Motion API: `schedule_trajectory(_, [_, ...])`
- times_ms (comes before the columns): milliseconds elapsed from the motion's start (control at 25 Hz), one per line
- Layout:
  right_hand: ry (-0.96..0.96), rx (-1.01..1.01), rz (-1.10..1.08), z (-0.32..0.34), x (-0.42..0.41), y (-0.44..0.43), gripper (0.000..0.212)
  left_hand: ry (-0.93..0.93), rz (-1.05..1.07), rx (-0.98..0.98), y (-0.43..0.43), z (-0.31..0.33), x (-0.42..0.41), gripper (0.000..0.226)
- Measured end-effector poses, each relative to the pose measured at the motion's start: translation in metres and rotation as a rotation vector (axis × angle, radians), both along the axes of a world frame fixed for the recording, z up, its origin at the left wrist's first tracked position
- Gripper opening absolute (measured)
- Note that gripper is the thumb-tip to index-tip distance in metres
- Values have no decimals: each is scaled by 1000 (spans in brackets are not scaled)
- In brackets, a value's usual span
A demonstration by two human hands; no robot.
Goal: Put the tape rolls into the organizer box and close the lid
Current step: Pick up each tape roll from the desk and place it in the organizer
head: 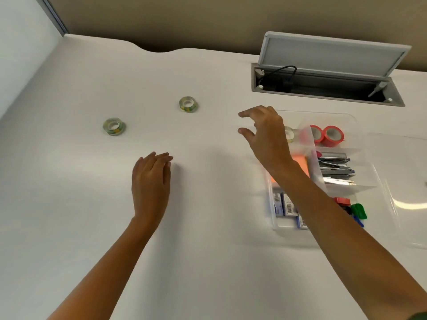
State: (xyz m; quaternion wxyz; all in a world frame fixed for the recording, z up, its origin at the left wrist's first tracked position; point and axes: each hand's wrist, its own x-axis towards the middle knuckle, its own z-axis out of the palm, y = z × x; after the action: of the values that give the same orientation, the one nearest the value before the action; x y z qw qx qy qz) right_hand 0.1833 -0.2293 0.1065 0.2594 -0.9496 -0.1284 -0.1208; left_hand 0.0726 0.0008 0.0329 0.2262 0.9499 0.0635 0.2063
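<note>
Two clear tape rolls lie on the white table: one point(114, 126) at the left, another point(188, 104) further back and to its right. A clear organizer box point(353, 118) stands at the right with its clear lid point(409, 181) lying open beside it. Inside the box's far compartments are one clear tape roll point(290, 133) and two red tape rolls point(327, 135). My right hand point(265, 132) hovers at the box's left edge, fingers spread and empty, pointing left. My left hand point(151, 179) rests flat on the table, holding nothing.
The box also holds orange sticky notes point(300, 161), staplers point(335, 167), staple boxes point(286, 204) and coloured clips point(353, 207). A cable hatch point(323, 88) stands open in the table at the back right. A partition wall point(23, 42) borders the left side.
</note>
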Motion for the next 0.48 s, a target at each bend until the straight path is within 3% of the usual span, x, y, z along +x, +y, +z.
schedule_trajectory(120, [52,28,53,-15,-5,42,34,-14,167,-114,52,9,23,24])
schedule_trajectory(240, [73,51,60,-27,-12,75,34,54,268,-211,93,7,50,41])
schedule_trajectory(360, [93,64,76,-34,-19,105,34,143,253,-239,123,-2,72,57])
schedule_trajectory(480, [118,66,79,-41,-25,126,33,173,211,-207,137,-9,87,58])
